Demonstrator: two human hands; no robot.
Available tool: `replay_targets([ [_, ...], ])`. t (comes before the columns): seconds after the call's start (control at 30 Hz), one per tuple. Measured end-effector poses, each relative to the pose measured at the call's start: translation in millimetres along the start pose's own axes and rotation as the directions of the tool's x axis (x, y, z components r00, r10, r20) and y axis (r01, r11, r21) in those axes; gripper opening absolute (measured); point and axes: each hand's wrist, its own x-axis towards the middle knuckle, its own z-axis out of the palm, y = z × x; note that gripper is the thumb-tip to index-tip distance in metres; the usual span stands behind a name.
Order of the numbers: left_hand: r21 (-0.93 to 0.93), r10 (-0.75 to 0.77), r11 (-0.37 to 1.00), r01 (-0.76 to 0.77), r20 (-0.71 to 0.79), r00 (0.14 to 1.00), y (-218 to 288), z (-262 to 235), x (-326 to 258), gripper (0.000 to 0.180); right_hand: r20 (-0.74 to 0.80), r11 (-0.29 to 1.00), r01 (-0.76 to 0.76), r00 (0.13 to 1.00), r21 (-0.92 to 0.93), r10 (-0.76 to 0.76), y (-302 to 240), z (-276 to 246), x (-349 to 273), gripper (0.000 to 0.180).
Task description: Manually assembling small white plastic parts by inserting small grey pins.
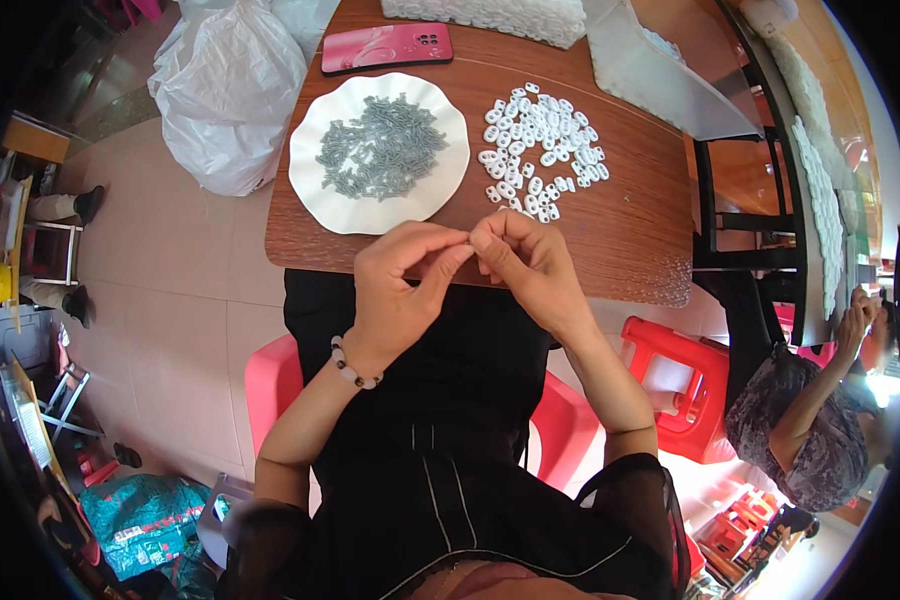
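1. Pinching a tiny white piece (469,241), my left hand (402,290) and right hand (530,262) meet fingertip to fingertip, fingers clamped on it, above the worktop (630,215) edge.
2. Behind them sit a white plate (310,195) of grey parts (380,145) and loose white rings (540,145); tiled floor (170,270) lies left.

The person wears a black dress (450,470) with a few thin pale lines running down the front and one curving across near the lower edge of the view. Its short sleeves (640,500) are sheer black fabric. The forearms are bare. A bracelet (353,366) of pale and dark round beads circles the left wrist.
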Motion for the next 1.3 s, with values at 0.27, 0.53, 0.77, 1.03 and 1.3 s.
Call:
replay_targets([
  [0.27,0.09,0.045,0.995,-0.053,0.08,0.996,-3.3,19.5,-15.9,0.009,-0.015,0.995,-0.06,0.998,0.078,0.061,17.9,-14.1,-26.6,0.022],
  [0.53,-0.3,-0.306,0.904,0.306,0.049,0.951,-10.9,27.9,-29.0,0.014,-0.078,0.975,-0.054,0.994,0.216,0.072,18.7,-18.0,-39.5,0.023],
  [0.77,-0.401,-0.472,0.773,0.491,0.153,0.868,-5.3,27.2,-35.3,0.016,-0.094,0.982,-0.12,0.986,0.149,0.135,25.5,-26.3,-46.2,0.019],
  [1.03,-0.502,-0.536,0.636,0.587,0.26,0.803,-3.8,26.8,-40.4,0.016,-0.117,0.976,-0.172,0.975,0.13,0.187,24.1,-23.5,-51.9,0.019],
  [1.3,-0.54,-0.552,0.572,0.618,0.304,0.776,-1.3,26.1,-42.0,0.016,-0.099,0.978,-0.105,0.987,0.178,0.124,19.1,-15.6,-53.2,0.018],
])
